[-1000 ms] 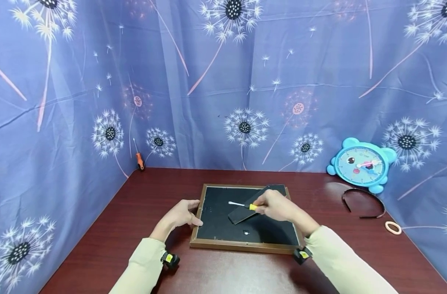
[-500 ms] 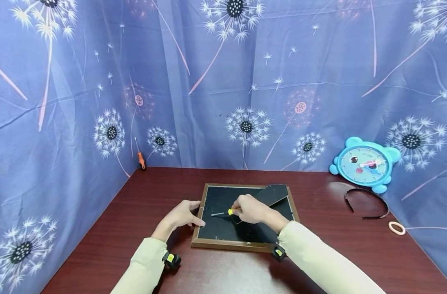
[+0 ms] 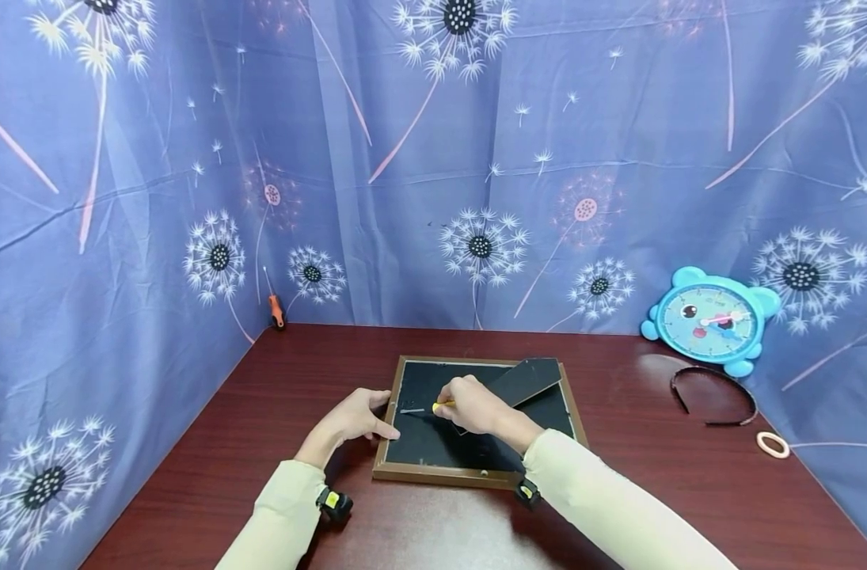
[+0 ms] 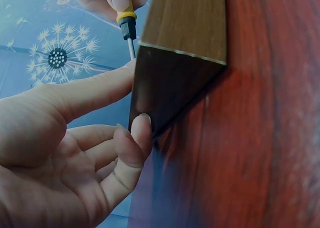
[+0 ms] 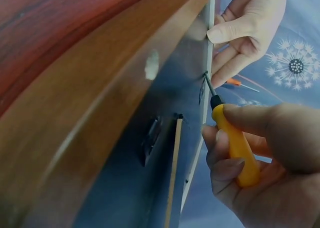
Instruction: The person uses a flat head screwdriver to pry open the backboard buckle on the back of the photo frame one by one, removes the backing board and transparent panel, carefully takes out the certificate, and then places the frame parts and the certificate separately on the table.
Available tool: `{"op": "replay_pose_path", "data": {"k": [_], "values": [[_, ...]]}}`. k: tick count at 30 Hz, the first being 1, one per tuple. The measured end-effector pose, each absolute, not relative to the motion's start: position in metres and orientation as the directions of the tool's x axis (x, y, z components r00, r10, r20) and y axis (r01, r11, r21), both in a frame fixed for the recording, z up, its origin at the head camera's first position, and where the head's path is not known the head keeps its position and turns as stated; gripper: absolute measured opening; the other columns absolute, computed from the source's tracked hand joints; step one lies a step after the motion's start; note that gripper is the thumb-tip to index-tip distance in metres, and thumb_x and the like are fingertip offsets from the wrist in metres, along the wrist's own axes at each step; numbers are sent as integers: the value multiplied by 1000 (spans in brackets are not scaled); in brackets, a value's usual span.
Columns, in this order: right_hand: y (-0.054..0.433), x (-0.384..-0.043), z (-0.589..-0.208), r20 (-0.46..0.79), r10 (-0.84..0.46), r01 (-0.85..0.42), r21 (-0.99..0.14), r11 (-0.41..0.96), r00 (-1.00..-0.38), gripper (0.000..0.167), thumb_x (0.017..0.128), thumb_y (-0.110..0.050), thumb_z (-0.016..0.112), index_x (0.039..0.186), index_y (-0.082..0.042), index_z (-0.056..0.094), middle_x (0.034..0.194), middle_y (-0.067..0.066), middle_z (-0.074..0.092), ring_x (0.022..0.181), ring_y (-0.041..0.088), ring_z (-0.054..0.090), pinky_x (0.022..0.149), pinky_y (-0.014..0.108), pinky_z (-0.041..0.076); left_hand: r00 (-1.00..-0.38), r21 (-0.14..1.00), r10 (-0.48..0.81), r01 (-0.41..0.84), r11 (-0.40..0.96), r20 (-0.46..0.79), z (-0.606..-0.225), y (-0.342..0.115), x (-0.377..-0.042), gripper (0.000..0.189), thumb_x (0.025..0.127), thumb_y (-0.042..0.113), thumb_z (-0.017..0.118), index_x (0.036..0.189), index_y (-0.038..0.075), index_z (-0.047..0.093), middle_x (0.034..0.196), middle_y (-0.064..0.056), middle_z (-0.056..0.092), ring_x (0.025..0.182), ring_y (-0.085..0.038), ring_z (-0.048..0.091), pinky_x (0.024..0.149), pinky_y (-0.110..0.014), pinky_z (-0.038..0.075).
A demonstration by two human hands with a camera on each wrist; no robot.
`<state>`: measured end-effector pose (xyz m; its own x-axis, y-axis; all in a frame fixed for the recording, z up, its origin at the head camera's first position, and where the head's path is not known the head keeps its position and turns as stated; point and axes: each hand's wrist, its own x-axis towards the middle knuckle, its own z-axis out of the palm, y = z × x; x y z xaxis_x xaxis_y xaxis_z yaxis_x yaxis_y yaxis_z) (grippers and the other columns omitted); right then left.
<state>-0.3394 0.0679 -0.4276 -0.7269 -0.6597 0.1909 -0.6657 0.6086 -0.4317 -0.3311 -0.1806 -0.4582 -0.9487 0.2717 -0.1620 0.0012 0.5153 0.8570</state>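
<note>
A picture frame (image 3: 443, 475) lies face down on the table, its black backing (image 3: 422, 443) and slanting stand leg (image 3: 529, 381) showing. My left hand (image 3: 351, 417) holds the frame's left side, thumb over the rim and fingertips against the outer wall (image 4: 170, 88). In my right hand (image 3: 476, 405) is a screwdriver (image 5: 234, 140) with a yellow handle, gripped between thumb and curled fingers. Its shaft points left, and the tip reaches the backing's edge by the left rim, close to the left hand. A small black hanger (image 5: 151, 138) sits on the backing.
An orange-handled screwdriver (image 3: 276, 312) leans on the curtain at the back left corner. Along the right side are a blue bear-shaped clock (image 3: 707, 321), a dark headband (image 3: 743, 392) and a pale ring (image 3: 773, 445). A patterned curtain (image 3: 404, 198) borders the table (image 3: 319, 356).
My right hand has carried the screwdriver left across the backing, from over the stand leg to the left rim. My left hand has kept its hold on the frame.
</note>
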Motion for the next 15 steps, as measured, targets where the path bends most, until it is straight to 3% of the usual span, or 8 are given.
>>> {"op": "replay_pose_path", "data": {"k": [8,15], "values": [[68,-344,-436,192,-665,-669,-439,600,-722,11,96,-8,68,92,-3,77,76,2,71,57,3,56,57,23,51,-930,847,317,12,532,-186,-460,-181,-331,93,74,3,87,151,-7,36,154,-29,35,64,-20,60,58,-35,54],[67,-350,-434,175,-668,-657,-474,587,-723,12,96,-8,67,93,-4,78,76,1,72,56,3,56,56,24,50,-922,848,331,6,530,-200,-461,-183,-333,93,77,5,86,153,-6,32,153,-30,34,61,-21,61,62,-34,56]]}}
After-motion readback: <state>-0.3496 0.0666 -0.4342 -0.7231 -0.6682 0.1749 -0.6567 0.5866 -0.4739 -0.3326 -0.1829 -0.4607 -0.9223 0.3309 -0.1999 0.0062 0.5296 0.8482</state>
